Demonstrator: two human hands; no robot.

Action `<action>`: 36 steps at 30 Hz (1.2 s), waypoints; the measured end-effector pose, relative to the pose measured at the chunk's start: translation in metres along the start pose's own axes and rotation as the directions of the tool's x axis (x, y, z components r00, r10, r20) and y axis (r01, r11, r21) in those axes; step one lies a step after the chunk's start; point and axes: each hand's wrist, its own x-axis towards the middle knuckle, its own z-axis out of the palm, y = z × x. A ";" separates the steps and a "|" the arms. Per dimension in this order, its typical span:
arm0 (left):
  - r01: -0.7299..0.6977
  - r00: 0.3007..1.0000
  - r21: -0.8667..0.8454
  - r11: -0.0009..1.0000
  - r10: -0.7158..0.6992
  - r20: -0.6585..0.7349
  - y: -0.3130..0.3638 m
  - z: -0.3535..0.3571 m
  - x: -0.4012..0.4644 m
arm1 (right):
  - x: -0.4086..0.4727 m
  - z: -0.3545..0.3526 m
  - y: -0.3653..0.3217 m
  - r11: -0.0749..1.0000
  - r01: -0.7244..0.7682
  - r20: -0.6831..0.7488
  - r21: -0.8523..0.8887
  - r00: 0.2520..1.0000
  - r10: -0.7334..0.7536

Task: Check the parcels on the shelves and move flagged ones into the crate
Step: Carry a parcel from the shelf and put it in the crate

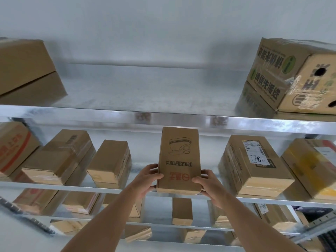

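Setting: metal shelving (181,122) against a pale wall, cardboard parcels on every tier.
Parcel: small brown box (179,160) with upside-down print, at the front edge of the middle shelf.
Left hand (148,179): grips the box's near left corner.
Right hand (207,184): grips the near right corner.
Neighbours: labelled box (252,164) just right, apart.
Progress: likely mid-check; crate not visible, other parcels untouched.
Arms: both stretched up and forward.
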 end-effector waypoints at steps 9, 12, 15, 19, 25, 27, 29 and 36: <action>0.025 1.000 0.016 1.000 -0.025 0.010 -0.003 -0.004 -0.010 | -0.005 -0.004 0.008 0.999 -0.001 0.055 -0.036 0.998 0.003; 0.021 1.000 0.016 1.000 -0.021 0.014 -0.004 -0.004 -0.011 | -0.007 -0.003 0.008 0.999 0.004 0.055 -0.035 0.998 -0.002; 0.016 1.000 0.014 1.000 -0.016 0.011 -0.004 -0.004 -0.012 | -0.009 -0.003 0.007 0.999 0.008 0.064 -0.032 0.998 -0.006; 0.014 1.000 0.014 1.000 -0.015 0.007 -0.005 -0.002 -0.011 | -0.012 -0.002 0.009 1.000 0.014 0.059 -0.027 0.998 -0.012; 0.031 0.999 -0.025 0.999 -0.030 0.009 -0.008 -0.003 -0.009 | -0.014 -0.005 0.014 0.997 0.033 -0.062 0.074 0.998 -0.028; 0.036 0.999 -0.028 0.999 -0.036 0.001 -0.009 -0.001 -0.007 | -0.015 -0.005 0.014 0.996 0.068 -0.058 0.051 0.996 -0.065; 0.032 0.999 -0.032 0.999 -0.033 -0.025 -0.011 0.000 -0.004 | -0.016 -0.008 0.015 0.998 0.047 -0.032 0.037 0.998 -0.045; 0.005 0.999 0.121 0.993 0.001 -0.049 -0.016 0.014 0.002 | -0.019 -0.006 0.014 0.991 -0.004 0.158 0.131 0.987 -0.016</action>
